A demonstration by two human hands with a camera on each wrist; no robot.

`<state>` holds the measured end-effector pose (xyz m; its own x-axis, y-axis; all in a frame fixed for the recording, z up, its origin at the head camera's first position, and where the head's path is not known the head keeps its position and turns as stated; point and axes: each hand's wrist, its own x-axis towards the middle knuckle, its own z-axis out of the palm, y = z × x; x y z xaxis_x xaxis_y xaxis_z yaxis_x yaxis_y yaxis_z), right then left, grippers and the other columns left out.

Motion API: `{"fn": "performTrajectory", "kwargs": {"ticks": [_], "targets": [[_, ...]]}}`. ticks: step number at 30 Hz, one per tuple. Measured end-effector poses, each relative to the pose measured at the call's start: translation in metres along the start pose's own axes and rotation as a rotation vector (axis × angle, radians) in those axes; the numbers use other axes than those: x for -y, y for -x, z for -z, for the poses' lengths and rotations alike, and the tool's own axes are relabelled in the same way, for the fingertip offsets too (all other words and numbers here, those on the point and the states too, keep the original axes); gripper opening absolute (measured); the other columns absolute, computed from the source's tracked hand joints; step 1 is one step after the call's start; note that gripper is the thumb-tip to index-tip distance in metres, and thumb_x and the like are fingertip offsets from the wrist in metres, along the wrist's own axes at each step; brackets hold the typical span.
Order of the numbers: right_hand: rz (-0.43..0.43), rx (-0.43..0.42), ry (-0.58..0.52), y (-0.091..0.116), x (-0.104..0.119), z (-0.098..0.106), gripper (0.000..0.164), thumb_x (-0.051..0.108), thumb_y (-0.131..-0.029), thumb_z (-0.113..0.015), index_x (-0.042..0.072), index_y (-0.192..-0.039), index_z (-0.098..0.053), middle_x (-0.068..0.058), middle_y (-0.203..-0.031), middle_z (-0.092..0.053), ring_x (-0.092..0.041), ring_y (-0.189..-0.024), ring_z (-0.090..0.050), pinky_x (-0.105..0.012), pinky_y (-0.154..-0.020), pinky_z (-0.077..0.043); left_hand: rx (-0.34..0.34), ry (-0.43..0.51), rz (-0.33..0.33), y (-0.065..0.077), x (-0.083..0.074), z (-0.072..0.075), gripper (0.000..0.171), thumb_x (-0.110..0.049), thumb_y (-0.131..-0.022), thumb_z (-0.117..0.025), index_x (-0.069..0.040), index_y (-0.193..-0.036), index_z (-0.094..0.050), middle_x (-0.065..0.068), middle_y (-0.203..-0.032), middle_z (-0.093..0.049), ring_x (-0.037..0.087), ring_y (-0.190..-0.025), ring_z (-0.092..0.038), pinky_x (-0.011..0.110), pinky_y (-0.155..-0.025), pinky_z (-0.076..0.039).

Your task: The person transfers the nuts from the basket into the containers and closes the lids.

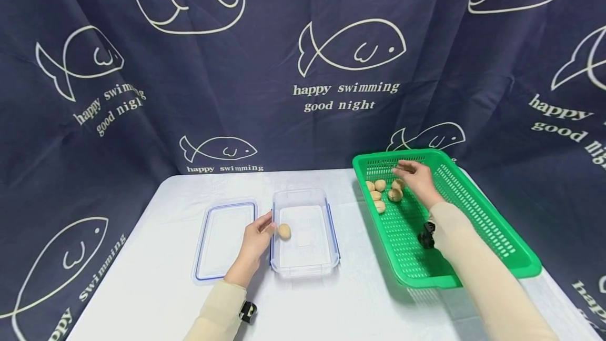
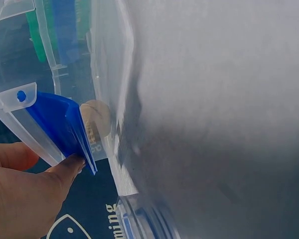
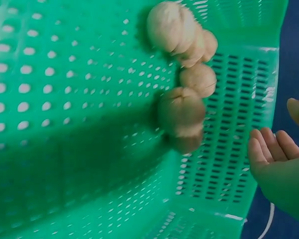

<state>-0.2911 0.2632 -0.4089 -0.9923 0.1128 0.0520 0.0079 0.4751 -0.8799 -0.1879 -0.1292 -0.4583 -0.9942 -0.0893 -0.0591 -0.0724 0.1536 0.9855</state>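
Note:
My left hand [image 1: 258, 236] pinches the left side of a clear plastic food container [image 1: 303, 270], by its blue latch [image 2: 60, 124]. One walnut [image 1: 284, 231] lies inside the container near that side. My right hand [image 1: 415, 179] hovers over the far end of a green basket [image 1: 395, 257], its fingers relaxed and holding nothing. Below and left of it, several walnuts [image 3: 182, 112] cluster along the basket's left side. The right wrist view shows the fingers apart from the walnuts.
A clear lid [image 1: 201, 251] with a blue seal lies flat to the left of the container. The white tabletop [image 1: 156, 257] ends at a dark blue printed curtain [image 1: 265, 93] behind. High perforated walls surround the walnuts in the basket.

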Motion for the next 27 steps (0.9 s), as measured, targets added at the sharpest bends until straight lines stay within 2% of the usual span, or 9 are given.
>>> {"fn": "performTrajectory", "kwargs": {"ticks": [7, 13, 21, 27], "targets": [[-0.04, 0.124, 0.016, 0.001, -0.013, 0.007, 0.056, 0.023, -0.099, -0.054, -0.007, -0.143, -0.036, -0.031, -0.14, -0.043, -0.044, -0.127, -0.043, -0.054, -0.108, -0.036, 0.004, 0.022, 0.051, -0.004, 0.0, -0.002, 0.042, -0.003, -0.097, -0.052, 0.009, -0.137, -0.045, 0.029, -0.137, -0.048, 0.039, -0.128, -0.046, 0.045, -0.109, -0.038], [-0.094, 0.197, 0.029, -0.001, -0.024, 0.011, 0.06, 0.028, -0.098, -0.057, -0.006, -0.143, -0.036, -0.029, -0.144, -0.039, -0.044, -0.131, -0.036, -0.056, -0.11, -0.032, 0.002, 0.008, 0.058, -0.004, -0.002, -0.003, 0.042, -0.003, -0.097, -0.052, 0.009, -0.137, -0.045, 0.028, -0.137, -0.048, 0.038, -0.129, -0.046, 0.044, -0.109, -0.038], [-0.153, 0.247, 0.034, -0.003, -0.038, 0.014, 0.052, 0.02, -0.099, -0.055, -0.008, -0.14, -0.04, -0.03, -0.143, -0.04, -0.044, -0.13, -0.039, -0.053, -0.109, -0.036, 0.0, 0.007, 0.045, -0.006, 0.002, -0.003, 0.042, -0.002, -0.097, -0.052, 0.01, -0.136, -0.045, 0.03, -0.136, -0.048, 0.039, -0.128, -0.046, 0.045, -0.109, -0.038], [-0.157, 0.271, 0.075, -0.001, -0.045, 0.015, 0.055, 0.022, -0.095, -0.061, -0.008, -0.138, -0.043, -0.03, -0.144, -0.038, -0.043, -0.128, -0.041, -0.052, -0.106, -0.039, 0.001, 0.007, 0.052, -0.004, 0.0, -0.004, 0.042, -0.003, -0.097, -0.052, 0.009, -0.137, -0.045, 0.029, -0.136, -0.049, 0.039, -0.127, -0.047, 0.045, -0.108, -0.039]]}}
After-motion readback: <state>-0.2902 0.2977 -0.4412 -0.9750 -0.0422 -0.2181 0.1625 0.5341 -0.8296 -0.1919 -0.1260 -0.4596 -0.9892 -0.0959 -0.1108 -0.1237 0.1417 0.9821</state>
